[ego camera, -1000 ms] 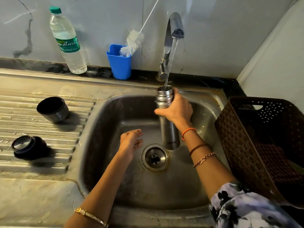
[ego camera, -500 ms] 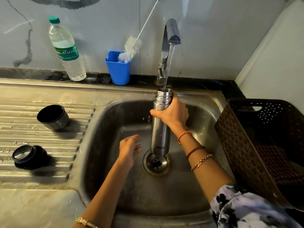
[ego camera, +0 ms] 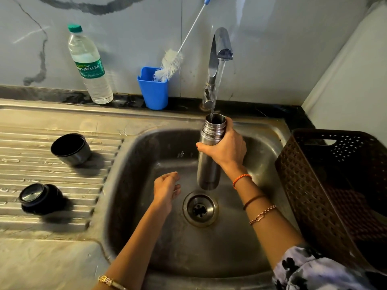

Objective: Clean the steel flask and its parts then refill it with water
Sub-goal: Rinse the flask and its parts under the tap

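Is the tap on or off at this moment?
On: a water stream falls from the tap into the open mouth of the steel flask.

Flask (ego camera: 208, 164) sitting upright in the right hand (ego camera: 227, 150), under the tap (ego camera: 222, 49), over the sink (ego camera: 129, 185) — left hand (ego camera: 165, 188) hanging beside it. Cup (ego camera: 71, 148) and stopper (ego camera: 39, 197) resting left on the drainboard (ego camera: 31, 225); basket (ego camera: 314, 185) standing right.

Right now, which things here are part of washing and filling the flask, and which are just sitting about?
In use:
- tall steel flask, right hand gripping it
- running steel tap
- black flask cup
- black stopper lid

Sitting about:
- white bottle brush
- blue plastic holder
- clear water bottle
- brown basket
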